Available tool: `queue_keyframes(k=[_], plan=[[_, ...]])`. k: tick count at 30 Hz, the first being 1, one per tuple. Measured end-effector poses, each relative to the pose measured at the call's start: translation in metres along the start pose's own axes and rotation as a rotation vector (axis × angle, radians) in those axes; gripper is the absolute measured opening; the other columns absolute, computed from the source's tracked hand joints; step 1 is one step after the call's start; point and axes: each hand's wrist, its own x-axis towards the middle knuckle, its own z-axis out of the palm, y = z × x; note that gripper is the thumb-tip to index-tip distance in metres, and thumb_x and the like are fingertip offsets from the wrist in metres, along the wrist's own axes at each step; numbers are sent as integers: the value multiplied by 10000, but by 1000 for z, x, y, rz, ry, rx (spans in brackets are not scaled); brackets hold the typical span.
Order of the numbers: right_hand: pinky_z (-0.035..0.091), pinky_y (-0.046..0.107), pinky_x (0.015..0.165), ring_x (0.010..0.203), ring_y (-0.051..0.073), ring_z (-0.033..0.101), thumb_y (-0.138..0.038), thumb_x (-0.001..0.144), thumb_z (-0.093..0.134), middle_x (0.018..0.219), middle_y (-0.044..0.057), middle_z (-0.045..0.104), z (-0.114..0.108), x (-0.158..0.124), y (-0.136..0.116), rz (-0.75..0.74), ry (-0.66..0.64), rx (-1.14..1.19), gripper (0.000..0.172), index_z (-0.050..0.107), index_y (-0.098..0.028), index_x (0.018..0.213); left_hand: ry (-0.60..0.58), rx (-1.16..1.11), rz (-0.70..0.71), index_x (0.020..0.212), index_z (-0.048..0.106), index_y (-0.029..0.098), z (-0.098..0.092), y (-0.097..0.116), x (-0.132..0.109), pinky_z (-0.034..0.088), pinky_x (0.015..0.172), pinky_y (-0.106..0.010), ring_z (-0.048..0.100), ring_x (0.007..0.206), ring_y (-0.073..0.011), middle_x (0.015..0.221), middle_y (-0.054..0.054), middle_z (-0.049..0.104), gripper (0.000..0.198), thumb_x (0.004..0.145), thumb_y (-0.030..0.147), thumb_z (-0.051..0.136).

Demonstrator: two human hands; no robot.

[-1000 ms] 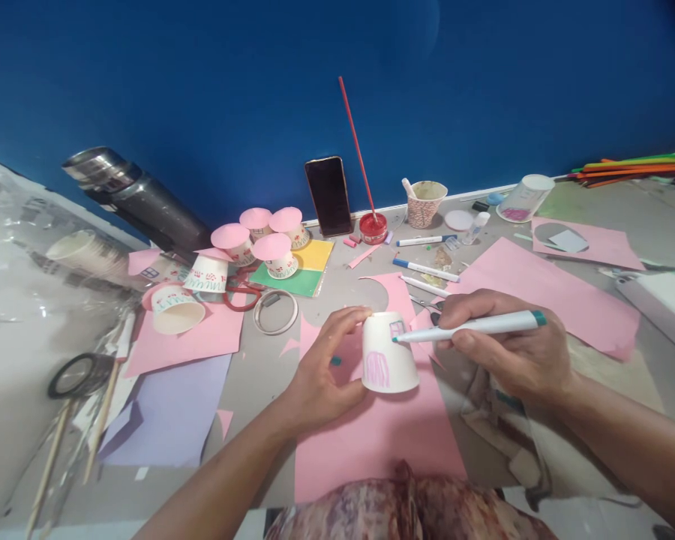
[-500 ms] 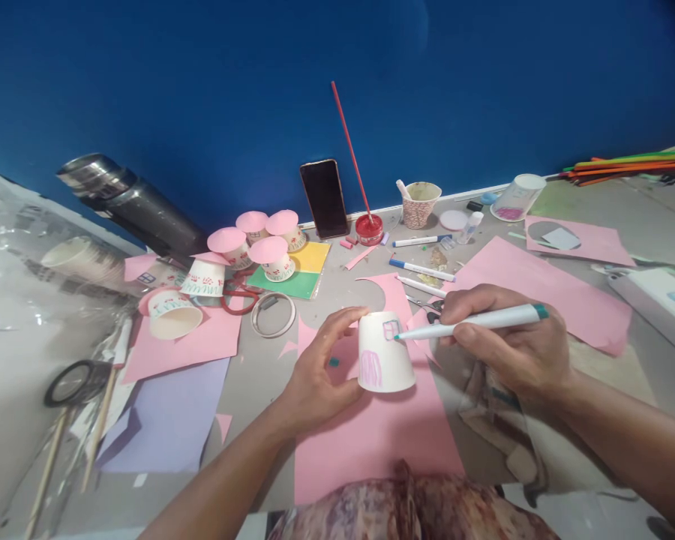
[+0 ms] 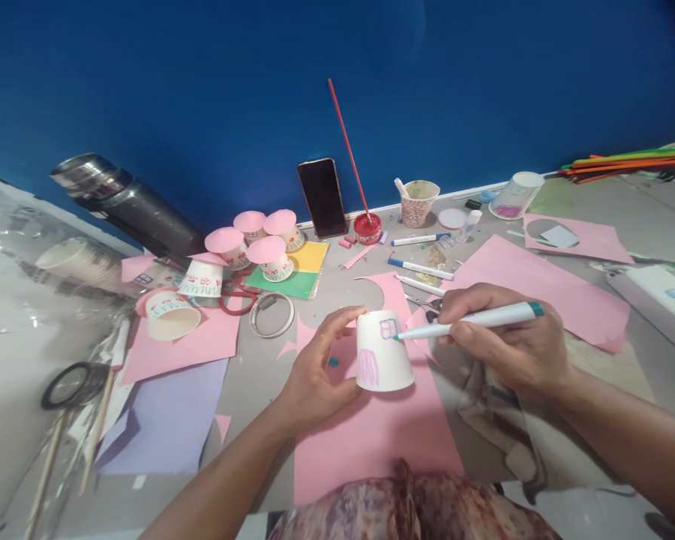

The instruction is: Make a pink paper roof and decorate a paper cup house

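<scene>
My left hand (image 3: 320, 371) grips a white paper cup (image 3: 391, 367) by its left side, the cup turned upside down over pink paper (image 3: 371, 457). Drawn on the cup are a pink striped door shape and a small window outlined in teal. A white marker with a teal tip (image 3: 495, 318) is pinched in my right hand (image 3: 506, 349), its tip at the window's lower right corner. A small teal marker cap (image 3: 333, 361) lies on the pink paper beside my left hand. Behind my right fingers, scissors (image 3: 427, 304) are partly hidden.
Decorated cups with pink paper tops (image 3: 270, 251) stand at the left, near a dark flask (image 3: 135, 210). A phone (image 3: 322, 196) leans on the blue wall beside a red paint jar (image 3: 367, 227) with a stick. Tape rolls (image 3: 272, 315), markers (image 3: 421, 268) and lilac paper (image 3: 163, 427) lie around.
The view has shifted very slightly. The marker tip stays on the cup by the window's lower right corner, and both hands keep their holds.
</scene>
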Motion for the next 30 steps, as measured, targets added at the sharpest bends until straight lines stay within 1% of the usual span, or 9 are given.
queue_keyframes(k=[4,8,14,20,22,27,30], plan=[[548,278,586,618,174,689,-266,890,766,721,22,757,0,0,-1,-14,9,12,52,775,-237,847,4,-9,8,1552,480,358,0,0,0,441,1221,-482,485,1486,-309,1569,-101,524,813,829,94,744],[545,284,570,620,183,692,-290,900,761,734,35,764,1,-1,0,-7,-11,0,65,772,-232,874,2,-7,15,1553,478,363,1,-1,0,444,1216,-488,490,1483,-315,1572,-100,525,801,842,107,744],[555,284,572,601,180,682,-318,891,768,695,32,753,1,2,-3,6,4,-32,119,762,-232,808,5,-14,7,1552,482,348,1,-2,0,442,1222,-496,486,1488,-323,1572,-108,524,783,849,127,746],[538,275,574,616,170,685,-225,887,734,710,17,754,0,1,-1,-11,-7,19,55,765,-237,844,6,-23,-4,1545,487,372,0,-1,-1,436,1227,-498,493,1484,-320,1571,-94,525,791,845,119,754],[533,264,570,614,161,686,-192,877,730,718,11,758,0,1,-1,-24,-13,20,64,764,-238,848,6,-24,-8,1540,489,384,0,-1,-1,441,1221,-497,504,1476,-320,1567,-88,529,801,837,111,758],[547,273,585,611,171,689,-208,882,734,686,15,753,0,3,-3,-7,2,-14,92,757,-237,798,7,-28,-17,1541,493,362,0,-1,-1,430,1226,-492,489,1486,-328,1571,-101,525,804,827,116,769],[547,272,589,620,170,690,-208,885,730,693,16,754,0,2,-4,-8,2,-3,81,758,-235,814,7,-32,-19,1542,496,352,0,-2,-1,430,1226,-486,491,1483,-325,1570,-107,526,795,830,129,773]])
